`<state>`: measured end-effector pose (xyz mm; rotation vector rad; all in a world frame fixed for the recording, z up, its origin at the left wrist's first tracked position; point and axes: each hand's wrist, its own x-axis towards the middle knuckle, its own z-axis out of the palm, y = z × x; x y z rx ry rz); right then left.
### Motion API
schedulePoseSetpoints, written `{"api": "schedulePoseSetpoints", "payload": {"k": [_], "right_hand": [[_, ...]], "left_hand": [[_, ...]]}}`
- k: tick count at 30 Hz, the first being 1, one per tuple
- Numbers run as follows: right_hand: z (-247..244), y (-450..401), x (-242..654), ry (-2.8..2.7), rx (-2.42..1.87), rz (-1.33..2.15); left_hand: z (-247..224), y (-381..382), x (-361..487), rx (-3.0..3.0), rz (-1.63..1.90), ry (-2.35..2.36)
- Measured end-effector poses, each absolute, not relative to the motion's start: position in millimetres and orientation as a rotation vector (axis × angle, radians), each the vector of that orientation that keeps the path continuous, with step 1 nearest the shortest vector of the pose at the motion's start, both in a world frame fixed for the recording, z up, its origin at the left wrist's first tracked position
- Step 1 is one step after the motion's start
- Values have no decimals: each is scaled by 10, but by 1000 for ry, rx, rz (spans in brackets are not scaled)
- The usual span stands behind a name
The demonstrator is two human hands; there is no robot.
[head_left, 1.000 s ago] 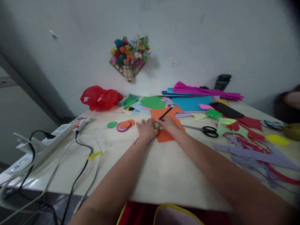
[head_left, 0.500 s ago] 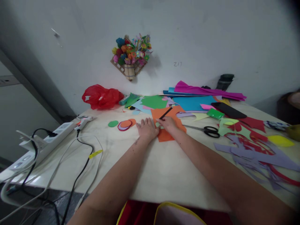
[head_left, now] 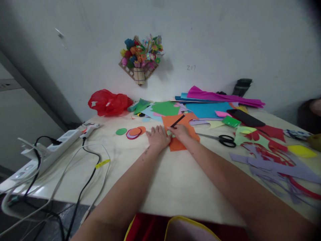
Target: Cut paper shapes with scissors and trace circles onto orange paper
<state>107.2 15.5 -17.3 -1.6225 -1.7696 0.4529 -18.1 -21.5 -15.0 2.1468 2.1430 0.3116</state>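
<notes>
An orange sheet with a cut-away edge lies flat on the table, and both hands rest at it. My left hand lies flat with fingers spread at the sheet's left edge. Fingers closed, my right hand grips a slim black pen slanted up to the right; its tip is hidden. A small pale green paper piece shows between the hands, partly covered. Just right of the sheet lie black-handled scissors, their blades pointing toward it.
Left of my hands lie a green circle and several orange and red rounds. Coloured sheets and a black phone are behind, purple scraps at right. A power strip with cables runs along the left; a red bag sits behind.
The view has shifted very slightly. Both hands, the pen and the orange sheet stay in practically the same place.
</notes>
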Motion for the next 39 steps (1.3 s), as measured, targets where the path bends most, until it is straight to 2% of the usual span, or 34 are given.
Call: {"api": "schedulePoseSetpoints", "payload": {"k": [39], "right_hand": [[-155,117,1059,-1726,-1581,581]], "left_hand": [[-141,-241,-162,2126,314,2176]]}}
